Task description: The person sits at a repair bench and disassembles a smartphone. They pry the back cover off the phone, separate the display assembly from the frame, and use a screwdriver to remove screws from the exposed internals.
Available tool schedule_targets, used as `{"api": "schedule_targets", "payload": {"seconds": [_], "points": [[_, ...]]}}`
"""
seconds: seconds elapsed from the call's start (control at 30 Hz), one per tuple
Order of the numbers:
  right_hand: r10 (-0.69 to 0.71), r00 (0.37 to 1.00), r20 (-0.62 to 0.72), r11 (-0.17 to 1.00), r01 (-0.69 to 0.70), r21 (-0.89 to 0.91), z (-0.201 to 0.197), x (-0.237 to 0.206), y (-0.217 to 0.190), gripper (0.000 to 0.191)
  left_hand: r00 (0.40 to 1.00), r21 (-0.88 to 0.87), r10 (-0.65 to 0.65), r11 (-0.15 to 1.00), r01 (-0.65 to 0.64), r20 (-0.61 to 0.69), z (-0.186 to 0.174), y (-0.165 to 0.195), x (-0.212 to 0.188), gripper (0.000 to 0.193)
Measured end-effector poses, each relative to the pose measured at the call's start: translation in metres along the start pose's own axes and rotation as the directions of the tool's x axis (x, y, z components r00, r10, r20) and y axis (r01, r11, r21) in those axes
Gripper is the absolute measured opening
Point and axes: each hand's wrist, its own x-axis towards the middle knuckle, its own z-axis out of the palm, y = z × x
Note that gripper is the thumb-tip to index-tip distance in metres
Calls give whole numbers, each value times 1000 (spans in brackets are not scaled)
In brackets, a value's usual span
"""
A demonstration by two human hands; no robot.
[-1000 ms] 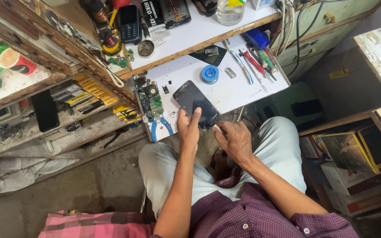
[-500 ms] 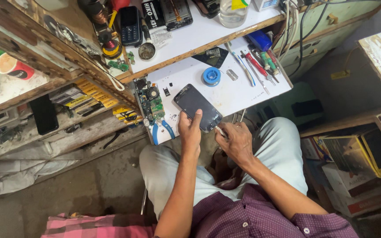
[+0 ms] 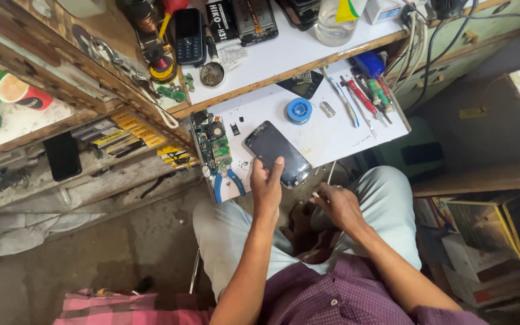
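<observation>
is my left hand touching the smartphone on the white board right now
Touching. The head view shows the left hand with its fingertips lying on the dark smartphone.
</observation>
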Motion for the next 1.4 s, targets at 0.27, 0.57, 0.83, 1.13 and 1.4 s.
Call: {"api": "schedule_targets", "payload": {"seconds": [0.27,0.57,0.83,1.13,1.4], "points": [[137,983,126,941,-89,-326,19,35,55,18,999,58,-38,998,37,13,5,12,-2,26],[211,954,215,968,-173,-181,-11,49,24,29,998,-83,-17,996,23,63,6,8,11,28],[-104,988,-115,994,106,6,-64,9,-74,34,969,-281,-133,941,190,210,0,40,-8,48],[36,999,15,996,-37,77,-65,29,-92,67,943,-328,-122,917,227,310,4,30,-22,50],[-52,999,-13,996,53,68,-70,33,-104,65,867,-413,-47,865,284,496,-7,38,-21,55]]}}
